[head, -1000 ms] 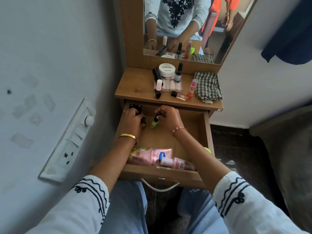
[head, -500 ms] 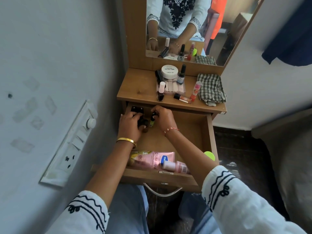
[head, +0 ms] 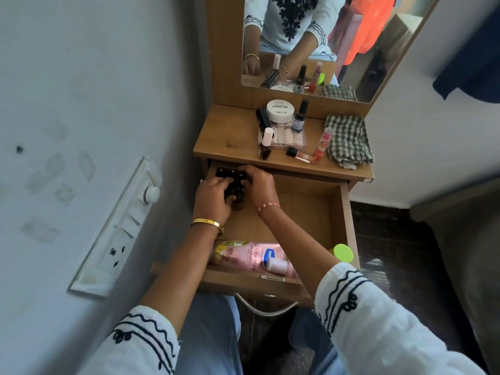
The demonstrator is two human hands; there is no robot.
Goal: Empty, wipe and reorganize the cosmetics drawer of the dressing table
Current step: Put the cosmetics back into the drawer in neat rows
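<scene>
The wooden drawer [head: 344, 212] is pulled out. Both hands meet at its far left corner over a cluster of small black-capped bottles [head: 236, 188]. My left hand [head: 212, 199] curls around the near bottles, and my right hand [head: 260, 185] grips one from the right; its fingertips hide what they hold. At the drawer's front lie a pink lotion tube [head: 243, 255], a small white-capped pink bottle [head: 278, 265] and a lime green cap [head: 342, 252]. The drawer's middle floor is bare wood.
On the tabletop [head: 230, 136] sit a white jar [head: 280, 110], a black tube [head: 262, 121], a dark dropper bottle [head: 299, 119], a clear case of pink items [head: 287, 137], a white-capped nail polish [head: 266, 145], a lip gloss [head: 301, 155], a red-pink tube [head: 323, 144] and a checked cloth [head: 349, 139]. The wall with a switch panel [head: 121, 226] is close on the left.
My right hand has carried the green-bottomed bottle left and back into the corner beside my left hand. The bottle is now hidden among the black-capped ones.
</scene>
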